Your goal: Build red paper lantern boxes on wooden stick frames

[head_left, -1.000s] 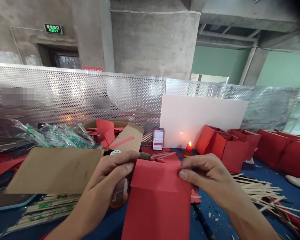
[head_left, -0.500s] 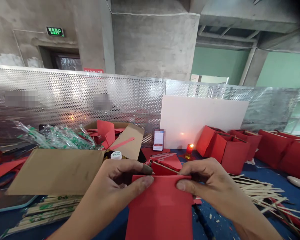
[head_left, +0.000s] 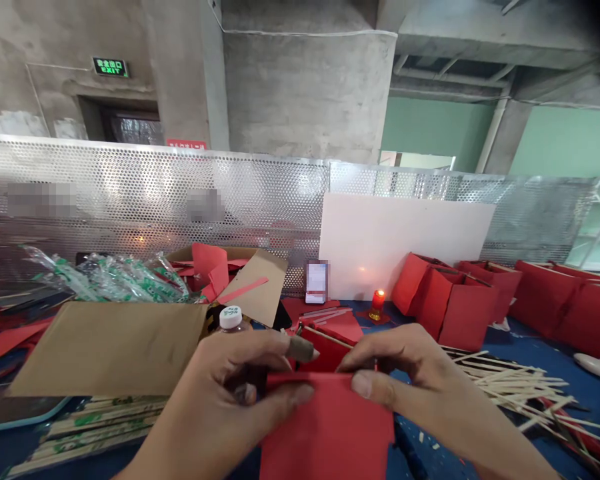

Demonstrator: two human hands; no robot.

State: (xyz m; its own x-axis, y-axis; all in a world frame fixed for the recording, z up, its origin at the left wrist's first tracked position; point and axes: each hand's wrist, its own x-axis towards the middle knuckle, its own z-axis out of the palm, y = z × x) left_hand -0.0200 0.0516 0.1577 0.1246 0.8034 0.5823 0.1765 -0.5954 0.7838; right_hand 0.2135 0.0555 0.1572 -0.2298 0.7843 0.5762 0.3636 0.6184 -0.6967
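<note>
A red paper piece (head_left: 327, 427) hangs at the bottom centre, its top edge between my two hands. My left hand (head_left: 260, 373) pinches the left part of that edge, with a dark wrap on one fingertip. At the right part of the same edge, my right hand (head_left: 390, 373) holds the paper between thumb and fingers. Just behind the edge, a thin wooden stick (head_left: 326, 333) runs along more red paper, partly hidden by my fingers.
Cardboard flaps (head_left: 110, 347), wrapped chopsticks (head_left: 95, 427) and a white-capped bottle (head_left: 231, 319) lie left. A phone (head_left: 317, 283) and lit red candle (head_left: 377, 304) stand behind. Red paper boxes (head_left: 465, 307) and loose sticks (head_left: 510, 387) are on the right.
The red paper's top edge has moved down slightly and now looks folded over. My fingers have shifted with it, the forefingers sitting further above the thumbs. More of the bottle shows.
</note>
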